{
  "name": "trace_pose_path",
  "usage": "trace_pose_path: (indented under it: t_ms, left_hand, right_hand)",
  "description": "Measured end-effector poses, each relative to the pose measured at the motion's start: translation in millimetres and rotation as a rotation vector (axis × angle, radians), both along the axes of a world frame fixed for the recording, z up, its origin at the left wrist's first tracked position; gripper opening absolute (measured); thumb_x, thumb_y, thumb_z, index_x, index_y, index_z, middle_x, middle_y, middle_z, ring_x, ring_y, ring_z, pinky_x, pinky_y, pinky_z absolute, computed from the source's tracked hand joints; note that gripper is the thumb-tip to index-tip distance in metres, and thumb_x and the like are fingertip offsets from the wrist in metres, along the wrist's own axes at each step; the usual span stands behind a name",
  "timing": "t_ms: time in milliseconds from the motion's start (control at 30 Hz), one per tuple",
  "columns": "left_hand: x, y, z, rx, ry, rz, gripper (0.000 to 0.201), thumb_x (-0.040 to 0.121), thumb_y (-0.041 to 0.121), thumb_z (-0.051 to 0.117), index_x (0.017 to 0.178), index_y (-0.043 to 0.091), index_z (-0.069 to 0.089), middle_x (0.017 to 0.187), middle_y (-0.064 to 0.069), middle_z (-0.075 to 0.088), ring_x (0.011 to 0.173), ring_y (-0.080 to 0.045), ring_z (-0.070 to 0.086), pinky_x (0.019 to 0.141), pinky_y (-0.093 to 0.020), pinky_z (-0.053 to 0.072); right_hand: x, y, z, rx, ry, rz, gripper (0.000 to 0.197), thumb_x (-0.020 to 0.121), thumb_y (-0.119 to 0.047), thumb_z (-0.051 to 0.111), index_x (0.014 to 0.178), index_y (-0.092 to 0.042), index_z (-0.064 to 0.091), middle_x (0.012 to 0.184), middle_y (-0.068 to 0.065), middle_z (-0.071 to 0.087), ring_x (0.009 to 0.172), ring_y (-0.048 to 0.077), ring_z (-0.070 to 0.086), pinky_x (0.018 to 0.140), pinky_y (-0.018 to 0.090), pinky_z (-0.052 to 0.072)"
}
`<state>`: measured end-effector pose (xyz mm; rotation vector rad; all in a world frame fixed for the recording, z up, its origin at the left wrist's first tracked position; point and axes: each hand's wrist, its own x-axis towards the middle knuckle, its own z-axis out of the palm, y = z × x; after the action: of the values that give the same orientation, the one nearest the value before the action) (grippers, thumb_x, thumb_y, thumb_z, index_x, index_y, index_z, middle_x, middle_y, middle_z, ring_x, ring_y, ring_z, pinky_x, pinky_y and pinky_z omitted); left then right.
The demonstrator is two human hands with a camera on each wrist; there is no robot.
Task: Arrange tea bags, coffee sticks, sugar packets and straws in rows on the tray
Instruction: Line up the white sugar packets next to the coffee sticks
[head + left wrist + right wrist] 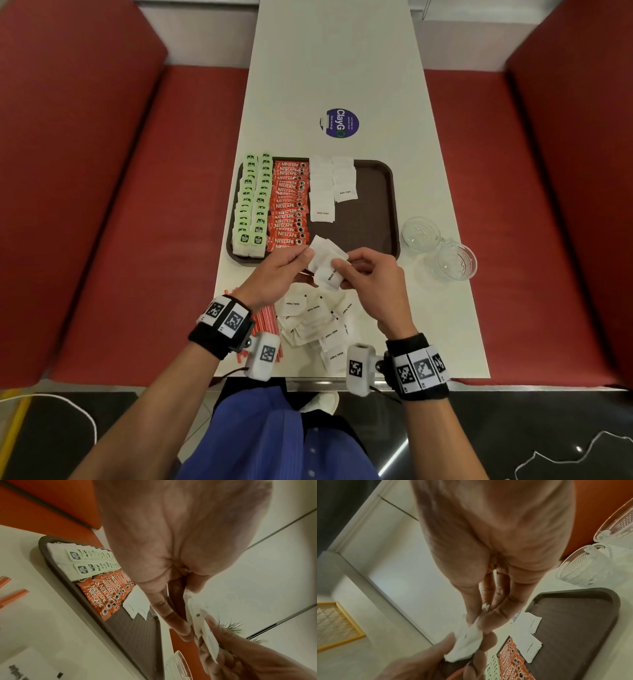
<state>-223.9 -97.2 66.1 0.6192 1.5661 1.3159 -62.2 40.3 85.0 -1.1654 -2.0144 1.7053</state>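
- Sugar packets (327,263), a small white bundle, sit between both hands just above the near edge of the tray (376,219).
- Left hand (274,274) pinches the bundle from its left side, fingers (178,627) curled round the paper.
- Right hand (373,284) pinches the same bundle from the right, thumb on top and fingers (489,619) closed on it.
- Two rows of sugar packets already lie on the tray (330,185), the right row shorter.
- Red coffee sticks (287,202) fill a column to their left, overlapping one another.
- Green-tagged tea bags (251,205) form two columns at the tray's left side.
- Loose sugar packets lie in a heap (318,322) on the desk (342,68) under the wrists.
- Orange straws (267,318) lie beside that heap, on its left.
- Two glass cups (438,246) stand on the desk right of the tray.
- Round blue sticker (340,123) lies beyond the tray.
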Motion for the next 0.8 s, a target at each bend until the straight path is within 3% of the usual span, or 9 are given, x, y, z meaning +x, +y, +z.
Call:
trace_pose_path:
  t_ms: [133, 233, 333, 467, 533, 633, 733, 800]
  left_hand:
    - [3, 5, 6, 0.019, 0.095, -0.024, 0.027, 0.114, 0.018, 0.050, 0.118, 0.004, 0.073, 0.108, -0.012, 0.079, 0.102, -0.021, 0.076, 0.090, -0.034, 0.062]
    - [3, 7, 5, 0.041, 0.151, -0.038, 0.026, 0.114, 0.016, 0.051, 0.123, 0.009, 0.073, 0.111, -0.010, 0.080, 0.102, -0.024, 0.077, 0.090, -0.036, 0.063]
    - [2, 12, 4, 0.049, 0.145, -0.055, 0.030, 0.114, 0.016, 0.048, 0.132, 0.001, 0.068, 0.116, -0.016, 0.078, 0.102, -0.029, 0.078, 0.092, -0.042, 0.064]
    - [1, 17, 5, 0.048, 0.120, -0.083, 0.032, 0.114, 0.018, 0.048, 0.133, -0.001, 0.066, 0.119, -0.024, 0.074, 0.105, -0.033, 0.077, 0.092, -0.041, 0.064]
    - [2, 21, 8, 0.045, 0.123, -0.095, 0.031, 0.111, 0.022, 0.057, 0.133, 0.003, 0.068, 0.116, -0.017, 0.077, 0.106, -0.031, 0.078, 0.092, -0.043, 0.065]
    - [1, 27, 4, -0.006, 0.253, -0.102, 0.034, 0.098, 0.023, 0.079, 0.130, 0.015, 0.071, 0.111, -0.004, 0.081, 0.100, -0.024, 0.080, 0.092, -0.050, 0.065]
    - [-5, 34, -1, -0.064, 0.384, -0.142, 0.033, 0.094, 0.025, 0.083, 0.124, 0.018, 0.072, 0.105, 0.000, 0.081, 0.094, -0.018, 0.081, 0.089, -0.051, 0.065]
    - [-10, 41, -2, -0.098, 0.483, -0.193, 0.025, 0.093, 0.024, 0.083, 0.115, 0.018, 0.074, 0.097, 0.003, 0.080, 0.088, -0.012, 0.079, 0.085, -0.046, 0.064]
  right_hand:
    - [-2, 4, -1, 0.040, -0.005, -0.030, 0.021, 0.090, -0.035, 0.091, 0.093, -0.020, 0.077, 0.078, -0.002, 0.081, 0.066, 0.013, 0.079, 0.072, 0.028, 0.063]
    - [0, 8, 2, 0.066, 0.025, -0.075, 0.023, 0.089, -0.032, 0.093, 0.095, -0.019, 0.076, 0.079, -0.001, 0.081, 0.066, 0.011, 0.079, 0.063, 0.014, 0.056]
    - [0, 13, 1, 0.081, 0.045, -0.068, 0.016, 0.091, -0.029, 0.090, 0.100, -0.021, 0.079, 0.082, -0.003, 0.081, 0.068, 0.011, 0.079, 0.066, 0.017, 0.059]
    - [0, 18, -4, 0.105, 0.036, -0.020, 0.007, 0.096, -0.027, 0.085, 0.101, -0.024, 0.082, 0.082, -0.009, 0.081, 0.069, 0.010, 0.078, 0.070, 0.020, 0.060]
    - [-1, 20, -5, 0.129, 0.026, -0.021, 0.006, 0.097, -0.028, 0.084, 0.098, -0.023, 0.081, 0.080, -0.010, 0.080, 0.069, 0.009, 0.077, 0.070, 0.019, 0.059]
    - [-2, 22, -7, 0.119, 0.021, -0.036, 0.009, 0.097, -0.029, 0.084, 0.100, -0.022, 0.080, 0.083, -0.008, 0.080, 0.073, 0.009, 0.078, 0.070, 0.023, 0.063]
    - [-4, 30, -11, 0.132, 0.024, 0.012, 0.011, 0.098, -0.031, 0.083, 0.108, -0.027, 0.081, 0.090, -0.012, 0.080, 0.082, 0.008, 0.078, 0.073, 0.024, 0.064]
    - [-5, 38, -12, 0.160, -0.001, 0.075, 0.006, 0.098, -0.031, 0.082, 0.103, -0.029, 0.083, 0.088, -0.017, 0.080, 0.081, 0.004, 0.076, 0.073, 0.019, 0.059]
